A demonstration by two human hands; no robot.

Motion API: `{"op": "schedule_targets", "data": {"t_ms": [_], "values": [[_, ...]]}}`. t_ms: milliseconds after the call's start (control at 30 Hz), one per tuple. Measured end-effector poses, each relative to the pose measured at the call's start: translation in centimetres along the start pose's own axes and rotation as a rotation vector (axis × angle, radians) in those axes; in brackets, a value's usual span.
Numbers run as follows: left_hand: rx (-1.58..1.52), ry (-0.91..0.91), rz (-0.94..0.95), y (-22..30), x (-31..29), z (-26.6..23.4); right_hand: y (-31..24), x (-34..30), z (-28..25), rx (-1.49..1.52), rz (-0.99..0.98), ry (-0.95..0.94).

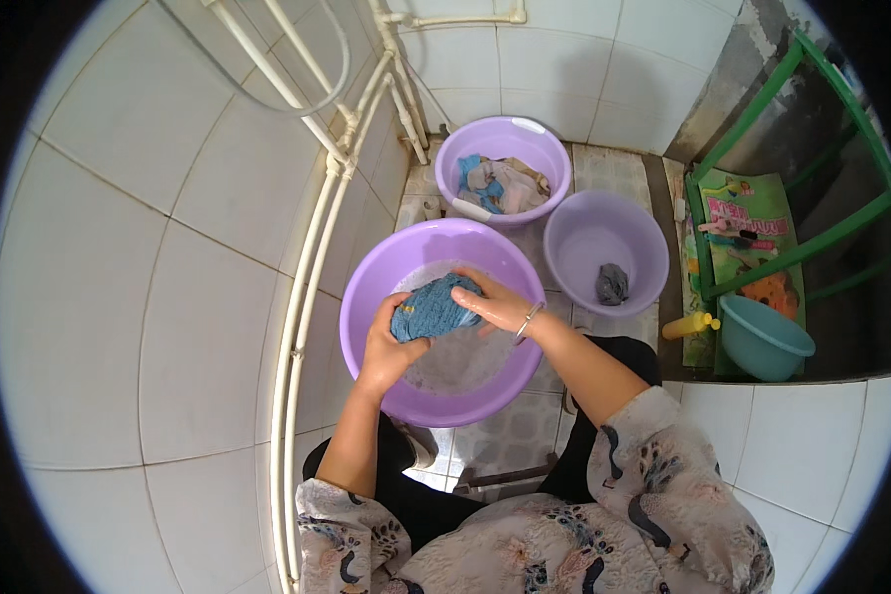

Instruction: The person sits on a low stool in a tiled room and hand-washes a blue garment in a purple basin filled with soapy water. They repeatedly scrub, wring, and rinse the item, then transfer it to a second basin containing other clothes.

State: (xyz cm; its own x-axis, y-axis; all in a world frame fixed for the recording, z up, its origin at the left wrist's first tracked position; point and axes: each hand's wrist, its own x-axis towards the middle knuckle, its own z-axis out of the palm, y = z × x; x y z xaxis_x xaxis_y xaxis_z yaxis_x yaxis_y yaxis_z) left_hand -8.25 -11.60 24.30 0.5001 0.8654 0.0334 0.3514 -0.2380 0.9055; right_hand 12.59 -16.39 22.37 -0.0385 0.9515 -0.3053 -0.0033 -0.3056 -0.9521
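Between both hands I hold a bunched blue-grey knitted cloth [428, 309] above a large purple basin [364, 287]. My left hand [390, 342] is closed round its left end, thumb along the underside. At the other end my right hand [493, 302] grips it, thumb pressed on top; a bracelet circles that wrist. Soapy, foamy water [455, 364] lies in the basin below. Part of the cloth is hidden by my fingers.
A second purple basin [449, 158] with wet clothes stands behind. To the right, a pale purple basin [579, 238] holds a dark grey cloth [612, 283]. Farther right are a yellow bottle [687, 326], a teal basin [762, 342] and a green frame [762, 77]. White pipes [302, 327] run along the left wall.
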Motion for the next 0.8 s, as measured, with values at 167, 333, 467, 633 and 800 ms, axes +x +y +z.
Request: {"op": "schedule_targets", "data": {"t_ms": [167, 333, 467, 633, 800], "values": [[0.235, 0.107, 0.182, 0.4, 1.2, 0.1, -0.5, 1.0, -0.6, 0.126, 0.104, -0.099], [-0.603, -0.018, -0.254, -0.8, 2.5, 0.3, 0.5, 2.3, -0.5, 0.223, -0.160, 0.077], [-0.883, -0.091, -0.627, -2.1, 2.5, 0.6, 1.8, 2.9, 0.3, 0.299, -0.405, 0.155], [-0.779, 0.177, -0.468, -2.7, 2.4, 2.3, -0.4, 0.8, 0.6, 0.208, -0.094, 0.169], [-0.682, 0.210, -0.382, -2.5, 1.3, 2.1, 0.4, 1.4, 1.2, 0.145, 0.053, 0.191]]}}
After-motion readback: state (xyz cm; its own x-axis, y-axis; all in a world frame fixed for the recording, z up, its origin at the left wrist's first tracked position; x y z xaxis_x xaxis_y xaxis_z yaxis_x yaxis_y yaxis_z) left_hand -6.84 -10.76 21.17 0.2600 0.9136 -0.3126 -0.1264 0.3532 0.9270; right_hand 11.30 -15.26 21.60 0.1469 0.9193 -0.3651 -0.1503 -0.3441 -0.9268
